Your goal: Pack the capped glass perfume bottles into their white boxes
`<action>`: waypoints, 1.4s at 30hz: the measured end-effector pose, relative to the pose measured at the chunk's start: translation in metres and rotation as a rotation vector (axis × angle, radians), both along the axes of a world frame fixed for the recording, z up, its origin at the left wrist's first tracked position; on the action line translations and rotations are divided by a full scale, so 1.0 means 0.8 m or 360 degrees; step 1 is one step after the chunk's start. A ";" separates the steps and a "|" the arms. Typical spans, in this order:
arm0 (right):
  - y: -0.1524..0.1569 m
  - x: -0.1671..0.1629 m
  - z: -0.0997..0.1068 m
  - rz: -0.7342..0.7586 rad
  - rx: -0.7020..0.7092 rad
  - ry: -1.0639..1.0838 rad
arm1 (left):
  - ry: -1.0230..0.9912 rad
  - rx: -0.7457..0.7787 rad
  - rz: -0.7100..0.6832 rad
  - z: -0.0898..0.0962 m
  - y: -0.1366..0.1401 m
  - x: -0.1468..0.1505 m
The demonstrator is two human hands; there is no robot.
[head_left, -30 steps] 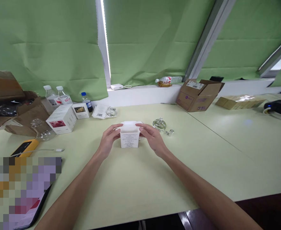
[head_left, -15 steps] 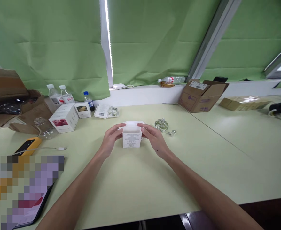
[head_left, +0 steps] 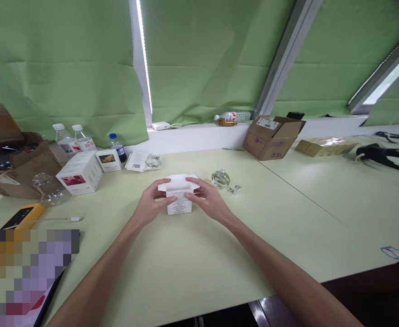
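A small white carton (head_left: pixel 179 207) with fine print on its front stands upright on the table, its top flaps raised and its mouth uncovered. My left hand (head_left: pixel 150 200) grips its left side, thumb on the printed front and fingers up at the flap. On the other side my right hand (head_left: pixel 208 197) holds it likewise, thumb against the front panel. Just beyond my right hand lie a round glass bottle (head_left: pixel 220 179) with greenish tint and small clear-and-silver pieces (head_left: pixel 235 190). What is inside the carton cannot be seen.
White printed boxes (head_left: pixel 80 175) and plastic bottles (head_left: pixel 66 139) stand at the back left, near a clear jar (head_left: pixel 51 190). A cardboard box (head_left: pixel 270 138) and a yellowish flat package (head_left: pixel 325 147) are at the back right. A phone, partly blurred out, lies front left beside a yellow device (head_left: pixel 24 217).
Both thumbs have moved from the carton's upper rim down onto its printed front. The view has shifted a little to the right; the carton stays in about the same place.
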State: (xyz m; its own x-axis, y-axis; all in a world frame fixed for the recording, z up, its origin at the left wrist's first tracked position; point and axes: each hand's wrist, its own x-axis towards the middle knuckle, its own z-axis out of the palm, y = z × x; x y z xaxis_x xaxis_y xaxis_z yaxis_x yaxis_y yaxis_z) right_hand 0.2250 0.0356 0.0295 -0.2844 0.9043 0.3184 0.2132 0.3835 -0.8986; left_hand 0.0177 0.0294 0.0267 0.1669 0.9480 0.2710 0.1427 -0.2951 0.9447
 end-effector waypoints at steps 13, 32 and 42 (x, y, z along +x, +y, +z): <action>0.037 0.040 -0.022 -0.0747 0.0212 -0.0551 | -0.0099 -0.0035 0.0112 -0.004 0.014 -0.017; 0.043 0.030 -0.037 -0.0626 -0.0133 -0.0726 | 0.0044 -0.0141 -0.0020 -0.017 0.012 -0.004; 0.048 0.042 -0.037 -0.0572 -0.0488 -0.0346 | 0.0112 -0.0204 -0.0053 -0.013 0.011 -0.007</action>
State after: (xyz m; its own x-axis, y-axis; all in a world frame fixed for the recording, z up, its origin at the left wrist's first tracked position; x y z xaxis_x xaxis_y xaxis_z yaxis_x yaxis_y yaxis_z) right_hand 0.2588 0.0743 0.0001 0.0311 0.9995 -0.0085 0.4770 -0.0223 -0.8786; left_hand 0.0118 0.0380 0.0162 0.2133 0.9677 0.1346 0.2019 -0.1785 0.9630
